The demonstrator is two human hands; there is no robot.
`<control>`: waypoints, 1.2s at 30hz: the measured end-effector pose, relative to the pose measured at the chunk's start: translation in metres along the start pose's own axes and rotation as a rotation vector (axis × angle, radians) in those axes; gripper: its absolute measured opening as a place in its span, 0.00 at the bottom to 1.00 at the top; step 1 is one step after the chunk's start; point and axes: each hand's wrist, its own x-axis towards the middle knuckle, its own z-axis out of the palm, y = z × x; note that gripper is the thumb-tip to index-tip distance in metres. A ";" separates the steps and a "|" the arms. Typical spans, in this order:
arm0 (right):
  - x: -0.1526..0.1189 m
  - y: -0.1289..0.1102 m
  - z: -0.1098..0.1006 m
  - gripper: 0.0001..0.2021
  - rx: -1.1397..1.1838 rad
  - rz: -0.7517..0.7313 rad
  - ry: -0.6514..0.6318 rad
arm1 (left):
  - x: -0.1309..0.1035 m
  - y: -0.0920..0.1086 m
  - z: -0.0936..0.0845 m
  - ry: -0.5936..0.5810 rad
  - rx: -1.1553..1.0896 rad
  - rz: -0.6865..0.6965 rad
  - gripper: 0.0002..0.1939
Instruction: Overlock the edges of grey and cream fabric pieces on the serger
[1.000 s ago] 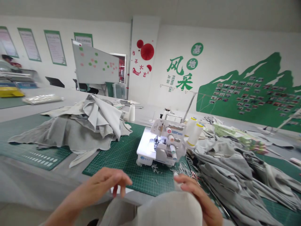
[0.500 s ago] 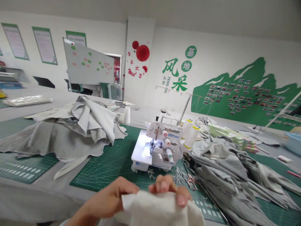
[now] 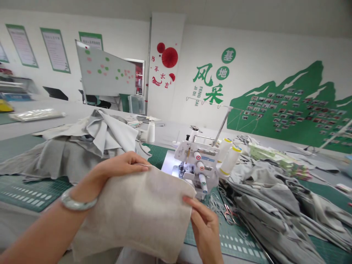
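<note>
A beige piece of fabric (image 3: 143, 212) is stretched between my two hands, in front of the sewing machine. My left hand (image 3: 121, 167) pinches its upper left edge, thumb on top. At the right edge, my right hand (image 3: 205, 223) grips the cloth between thumb and fingers. Just beyond the cloth stands a white overlock machine (image 3: 198, 161) with its lamp lit; the fabric hides part of its bed. Orange-handled scissors (image 3: 229, 215) lie to the right of my right hand, beside loose thread trimmings (image 3: 216, 203).
Grey and off-white fabric pieces (image 3: 60, 157) are heaped at the left, and another grey garment pile (image 3: 272, 209) lies at the right. Thread cones (image 3: 231, 161) stand behind the machine. Green cutting mats (image 3: 30, 194) cover parts of the table. A thread stand (image 3: 224, 121) rises above the machine.
My hands have risen and moved apart, spreading the fabric that was bunched low between them. The cloth now covers part of the mat and machine bed.
</note>
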 end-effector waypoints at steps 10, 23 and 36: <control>0.026 -0.003 0.036 0.14 -0.337 -0.039 0.181 | 0.036 -0.049 0.040 0.468 0.556 -0.102 0.10; 0.019 -0.003 0.039 0.14 -0.601 -0.161 0.078 | 0.040 -0.015 0.136 0.431 0.408 0.310 0.16; 0.020 0.001 0.043 0.17 -0.973 -0.388 0.131 | 0.041 -0.014 0.125 0.363 0.441 0.377 0.17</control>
